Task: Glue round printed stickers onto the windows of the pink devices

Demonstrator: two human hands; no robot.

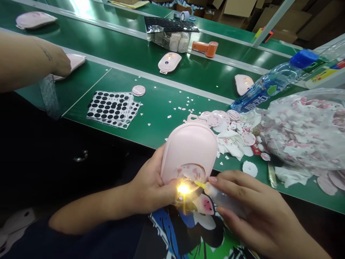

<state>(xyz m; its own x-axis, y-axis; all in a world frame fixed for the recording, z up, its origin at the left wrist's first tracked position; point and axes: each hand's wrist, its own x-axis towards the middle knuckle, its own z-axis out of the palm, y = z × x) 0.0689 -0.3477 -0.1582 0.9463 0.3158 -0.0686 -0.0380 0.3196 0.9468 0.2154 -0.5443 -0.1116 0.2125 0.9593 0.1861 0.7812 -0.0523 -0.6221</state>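
My left hand is closed around a rounded pink plastic case, tilted up in front of me. A bright yellow light shines by my thumb at the lower end of the case, and its glare hides the detail there. Just above the glare, a round printed disc sits in a circular recess. My right hand grips a small translucent squeeze bottle, whose yellow nozzle points at the lower rim of that recess. Whether the tip touches the rim I cannot tell.
Black-dot sticker sheets lie left on the green table. Printed discs and a bulging clear bag are at right, beside a blue-capped bottle. Another person's hand touches a pink case at left. Further pink cases lie beyond.
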